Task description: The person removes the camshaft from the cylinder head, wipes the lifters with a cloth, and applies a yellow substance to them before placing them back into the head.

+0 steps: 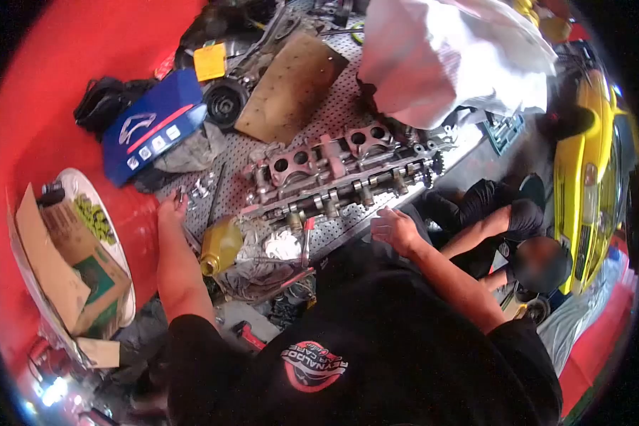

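Grip, left hand [172, 207]: at small metal parts [201, 184] (whether closed on one, cannot tell) | grip, right hand [396, 231]: loosely curled, contents unclear, near cylinder head | cylinder head [337, 167]: long, ridged metal, on perforated tabletop [342, 92] | yellow bottle [222, 245]: contents hidden | white oval basin [121, 255]: cardboard box [71, 266], yellow-green items [94, 216].

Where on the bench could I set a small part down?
Bare perforated bench shows between the brown board and white sheet, and on the near side of the cylinder head. Crowded: around the left hand, with small metal parts and the yellow bottle nearby.
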`<state>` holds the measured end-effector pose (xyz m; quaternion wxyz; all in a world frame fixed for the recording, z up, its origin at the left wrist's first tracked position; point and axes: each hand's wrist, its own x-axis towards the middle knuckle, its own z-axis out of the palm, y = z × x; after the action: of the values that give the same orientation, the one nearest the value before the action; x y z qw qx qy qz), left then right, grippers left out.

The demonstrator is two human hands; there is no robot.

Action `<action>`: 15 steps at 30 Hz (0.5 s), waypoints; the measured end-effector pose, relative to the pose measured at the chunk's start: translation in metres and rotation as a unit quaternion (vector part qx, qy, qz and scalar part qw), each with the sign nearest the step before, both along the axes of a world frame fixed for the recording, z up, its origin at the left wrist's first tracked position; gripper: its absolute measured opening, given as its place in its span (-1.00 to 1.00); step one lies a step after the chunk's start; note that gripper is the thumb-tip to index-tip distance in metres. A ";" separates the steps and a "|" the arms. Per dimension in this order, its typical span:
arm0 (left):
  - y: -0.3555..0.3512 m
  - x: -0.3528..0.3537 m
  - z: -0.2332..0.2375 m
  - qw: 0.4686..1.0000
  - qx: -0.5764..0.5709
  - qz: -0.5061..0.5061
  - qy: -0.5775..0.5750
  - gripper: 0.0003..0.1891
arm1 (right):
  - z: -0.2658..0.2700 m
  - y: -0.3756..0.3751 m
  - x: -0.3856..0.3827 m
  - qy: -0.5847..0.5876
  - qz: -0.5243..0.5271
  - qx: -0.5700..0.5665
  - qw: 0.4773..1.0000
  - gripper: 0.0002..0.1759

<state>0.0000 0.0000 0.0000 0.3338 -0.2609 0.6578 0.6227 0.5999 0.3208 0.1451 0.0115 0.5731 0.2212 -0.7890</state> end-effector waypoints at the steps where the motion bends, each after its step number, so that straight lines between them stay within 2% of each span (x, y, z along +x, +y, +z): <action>1: 0.000 -0.005 0.014 1.000 0.000 0.014 0.001 -0.58 | 0.000 -0.007 -0.014 0.002 -0.008 -0.003 1.000 -0.54; 2: -0.004 -0.008 0.028 0.999 -0.004 0.032 0.001 -0.60 | -0.001 -0.014 -0.022 0.003 -0.011 -0.009 1.000 -0.56; 3: 0.039 0.042 -0.002 0.998 -0.058 -0.023 -0.012 -0.64 | 0.006 0.020 0.013 -0.003 -0.015 0.012 1.000 -0.58; 5: 0.036 0.051 0.058 0.964 -0.233 -0.124 0.034 -0.73 | -0.009 0.010 0.004 0.060 -0.019 -0.020 0.998 -0.60; 8: 0.048 0.082 0.158 0.944 -0.244 -0.097 0.202 -0.75 | -0.005 -0.001 -0.019 -0.020 0.034 0.028 0.999 -0.62; 10: 0.047 0.108 0.194 0.921 -0.192 -0.060 0.332 -0.63 | 0.009 -0.002 -0.031 -0.095 0.044 0.045 0.993 -0.64; 11: 0.047 0.124 0.212 0.902 -0.166 -0.042 0.397 -0.58 | 0.003 -0.002 -0.030 -0.065 0.038 0.024 0.997 -0.65; 13: 0.069 0.188 0.257 0.836 -0.181 -0.068 0.514 -0.60 | -0.015 -0.004 -0.028 -0.003 0.029 -0.023 0.999 -0.66; 15: 0.084 0.251 0.264 0.821 -0.146 -0.137 0.534 -0.61 | -0.019 -0.008 -0.032 0.028 -0.003 0.021 0.999 -0.67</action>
<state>0.2512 0.0843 0.2637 -0.0299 0.1601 0.8452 0.5091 0.5681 0.3132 0.1264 -0.0093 0.5517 0.2362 -0.7999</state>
